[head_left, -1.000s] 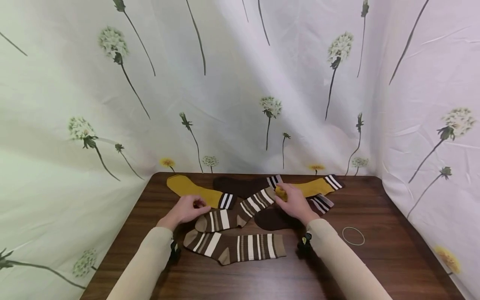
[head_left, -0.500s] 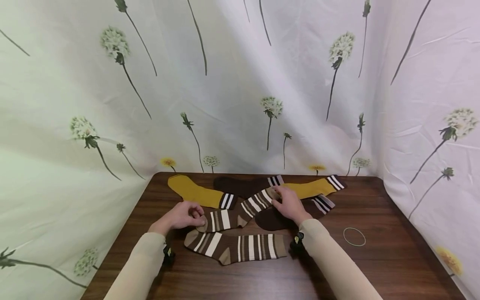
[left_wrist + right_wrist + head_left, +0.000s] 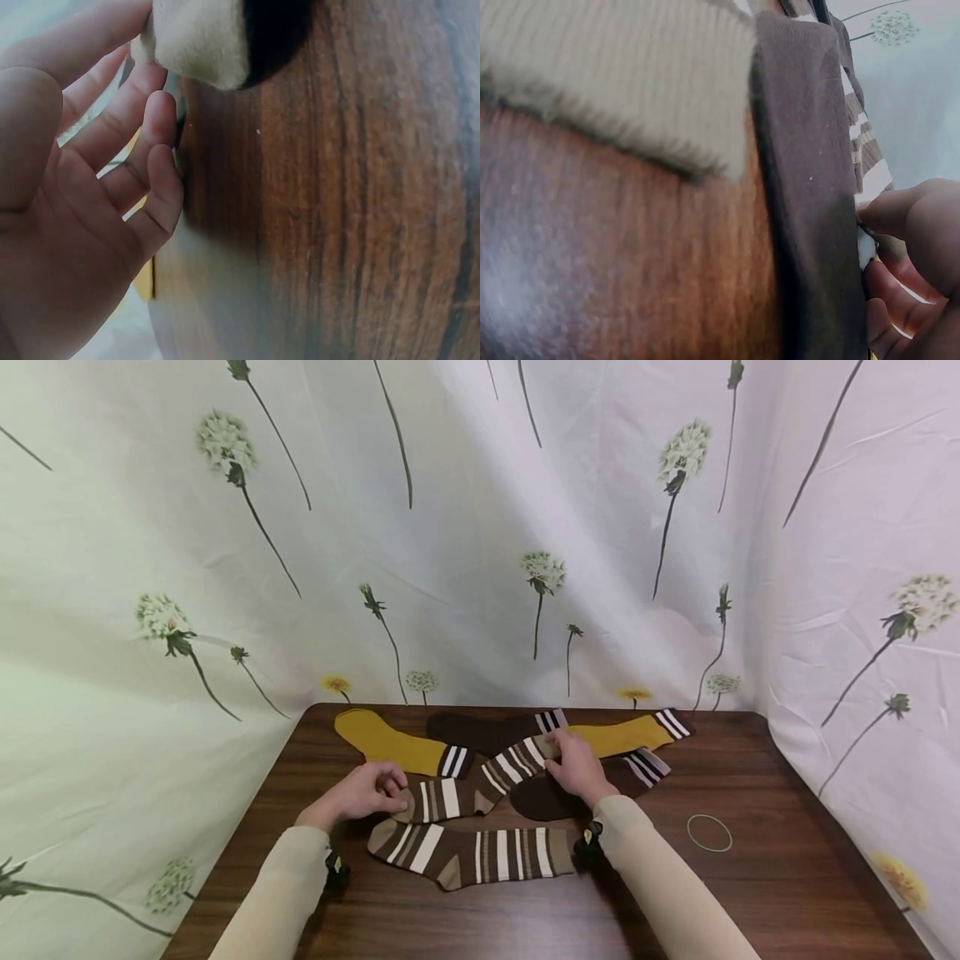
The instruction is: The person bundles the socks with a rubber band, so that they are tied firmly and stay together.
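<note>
Two brown, tan and white striped socks lie on the table. My left hand [image 3: 363,792] pinches the tan toe of the farther striped sock [image 3: 450,799], thumb and index finger meeting at its edge in the left wrist view. At this sock's other end, my right hand [image 3: 579,767] pinches the tan cuff between thumb and fingers; the fingertips are partly hidden in the right wrist view. The sock bends at the heel and slants up to the right. Nearer the front, the other striped sock [image 3: 495,856] lies flat, its tan cuff [image 3: 630,82] large in the right wrist view.
A mustard sock [image 3: 393,745] lies at the back left, another mustard sock [image 3: 622,737] at the back right. Dark brown socks lie behind the striped sock [image 3: 480,732] and under my right hand [image 3: 543,799]. A thin pale ring [image 3: 708,833] rests at the right.
My left hand has come down and slightly left onto the sock's toe. My right hand has shifted a little left, onto the cuff. Over the last half second both hands have hardly moved.
</note>
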{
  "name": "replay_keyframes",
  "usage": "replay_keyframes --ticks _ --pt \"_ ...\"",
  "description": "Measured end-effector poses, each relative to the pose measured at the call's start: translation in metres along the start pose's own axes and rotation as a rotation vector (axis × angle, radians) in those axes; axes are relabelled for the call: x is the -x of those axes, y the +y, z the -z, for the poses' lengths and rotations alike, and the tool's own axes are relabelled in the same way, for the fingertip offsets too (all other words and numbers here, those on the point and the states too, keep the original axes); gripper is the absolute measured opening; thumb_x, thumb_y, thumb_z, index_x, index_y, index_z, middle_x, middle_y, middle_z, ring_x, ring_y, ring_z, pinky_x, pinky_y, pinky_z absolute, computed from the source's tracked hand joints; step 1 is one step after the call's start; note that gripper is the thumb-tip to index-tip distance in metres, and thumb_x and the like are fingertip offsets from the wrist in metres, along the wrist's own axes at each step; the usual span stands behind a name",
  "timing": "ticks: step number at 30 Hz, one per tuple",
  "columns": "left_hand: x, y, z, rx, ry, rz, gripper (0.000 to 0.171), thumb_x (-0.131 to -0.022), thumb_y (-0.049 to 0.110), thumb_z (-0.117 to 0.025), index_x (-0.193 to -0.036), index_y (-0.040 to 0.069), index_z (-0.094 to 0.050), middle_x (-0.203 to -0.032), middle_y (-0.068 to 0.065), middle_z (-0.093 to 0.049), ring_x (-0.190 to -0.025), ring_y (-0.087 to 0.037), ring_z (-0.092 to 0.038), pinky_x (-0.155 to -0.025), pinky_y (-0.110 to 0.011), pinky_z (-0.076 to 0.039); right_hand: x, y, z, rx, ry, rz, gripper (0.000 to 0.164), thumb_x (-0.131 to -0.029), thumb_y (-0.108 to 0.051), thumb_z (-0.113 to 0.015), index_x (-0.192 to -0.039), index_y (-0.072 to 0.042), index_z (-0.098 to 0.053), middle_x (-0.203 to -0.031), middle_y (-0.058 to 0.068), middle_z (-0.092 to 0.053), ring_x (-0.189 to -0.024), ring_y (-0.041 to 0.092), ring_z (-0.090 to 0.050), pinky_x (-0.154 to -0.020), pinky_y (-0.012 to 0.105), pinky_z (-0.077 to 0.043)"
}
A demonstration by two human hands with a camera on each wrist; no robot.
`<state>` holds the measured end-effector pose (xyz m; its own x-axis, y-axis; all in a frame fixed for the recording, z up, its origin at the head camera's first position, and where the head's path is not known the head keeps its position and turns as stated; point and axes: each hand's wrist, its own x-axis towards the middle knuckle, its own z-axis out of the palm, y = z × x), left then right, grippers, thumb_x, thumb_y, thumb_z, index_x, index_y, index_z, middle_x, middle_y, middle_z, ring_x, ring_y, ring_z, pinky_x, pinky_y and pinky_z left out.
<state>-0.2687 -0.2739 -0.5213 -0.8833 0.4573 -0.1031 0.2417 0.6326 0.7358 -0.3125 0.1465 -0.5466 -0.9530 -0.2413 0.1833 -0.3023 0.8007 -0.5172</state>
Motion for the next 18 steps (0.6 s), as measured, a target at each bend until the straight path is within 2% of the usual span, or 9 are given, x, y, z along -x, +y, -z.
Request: replay_keyframes --ticks 5,9,13,18 --pt "0.001 -0.003 0.001 -0.030 -0.015 -0.071 0.010 -0.091 0.012 -0.083 -0.093 0.009 -0.073 -0.091 0.001 -0.070 -0.085 -0.015 -0.062 -0.074 -0.028 -0.052 0.000 0.001 -0.001 -0.008 0.009 0.015 0.021 -0.096 -0.010 -0.077 -0.113 -0.014 -0.066 -0.109 0.007 -0.067 -0.101 0.028 -0.065 -0.083 0.047 -0.056" --pt "0.001 -0.005 0.002 -0.037 -0.002 -0.074 0.005 -0.091 0.011 -0.082 -0.091 0.011 -0.078 -0.094 0.002 -0.073 -0.086 -0.014 -0.062 -0.075 -0.028 -0.053 0.000 0.002 -0.001 -0.038 0.011 0.020 0.006 -0.099 -0.010 -0.074 -0.100 -0.015 -0.070 -0.103 0.005 -0.068 -0.096 0.026 -0.065 -0.083 0.046 -0.056" --pt "0.001 -0.004 0.002 -0.020 0.043 -0.076 0.005 -0.091 0.016 -0.083 -0.091 0.013 -0.080 -0.095 0.001 -0.076 -0.091 -0.015 -0.064 -0.077 -0.028 -0.053 0.000 0.003 0.002 -0.082 0.035 0.035 0.003 -0.100 -0.009 -0.071 -0.100 -0.009 -0.074 -0.101 0.006 -0.070 -0.092 0.024 -0.065 -0.083 0.046 -0.056" --pt "0.001 -0.003 0.000 0.036 0.118 -0.053 0.011 -0.087 0.018 -0.088 -0.092 0.011 -0.081 -0.099 -0.004 -0.078 -0.092 -0.017 -0.066 -0.075 -0.027 -0.055 0.002 -0.001 0.009 -0.100 0.091 0.109 0.004 -0.099 -0.004 -0.072 -0.099 -0.006 -0.075 -0.098 0.008 -0.073 -0.088 0.024 -0.067 -0.081 0.046 -0.057"
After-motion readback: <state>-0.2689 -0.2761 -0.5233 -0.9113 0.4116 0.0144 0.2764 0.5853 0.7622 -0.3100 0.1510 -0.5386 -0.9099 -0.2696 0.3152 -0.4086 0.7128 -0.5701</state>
